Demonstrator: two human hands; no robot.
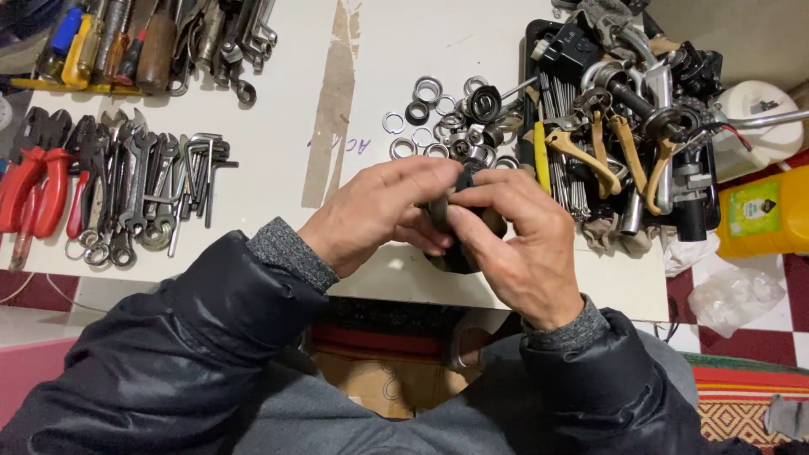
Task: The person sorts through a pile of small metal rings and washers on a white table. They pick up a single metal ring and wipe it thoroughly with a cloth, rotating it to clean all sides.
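My left hand [379, 211] and my right hand [514, 236] meet over the front edge of a white table [278, 152]. Together they grip a small black round part [459, 221], mostly hidden by the fingers. My right thumb and forefinger pinch its top, while my left fingers curl around its left side. Just beyond the hands lies a cluster of metal rings and bearing parts [447, 122].
Wrenches and hex keys [160, 194] and red-handled pliers [38, 181] lie at the left. Screwdrivers [101, 42] sit at the far left. A heap of bicycle parts and spokes [632, 126] fills the right. A yellow canister [763, 211] stands on the checkered floor.
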